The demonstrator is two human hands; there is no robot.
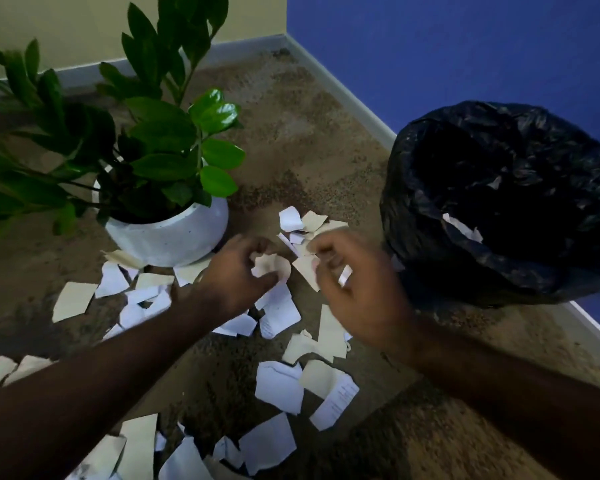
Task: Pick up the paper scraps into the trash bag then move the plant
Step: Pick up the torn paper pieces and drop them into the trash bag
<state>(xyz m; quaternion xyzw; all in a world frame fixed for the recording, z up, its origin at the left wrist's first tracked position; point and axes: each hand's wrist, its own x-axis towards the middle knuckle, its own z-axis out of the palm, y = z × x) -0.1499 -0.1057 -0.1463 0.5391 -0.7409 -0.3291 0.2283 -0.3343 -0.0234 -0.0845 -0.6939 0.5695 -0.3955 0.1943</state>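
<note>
open trash bag (pixel 520 216) holds paper scraps (pixel 463 228)

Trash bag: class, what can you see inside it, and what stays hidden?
Inside the open trash bag, a few white paper scraps lie against the near inner wall, and another small one sits higher up. The deep interior is too dark to tell what else it holds.

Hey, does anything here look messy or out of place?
Yes. Torn paper scraps litter the carpet between the plant's white pot and the black trash bag; a few tuck under the pot's edge.
</note>
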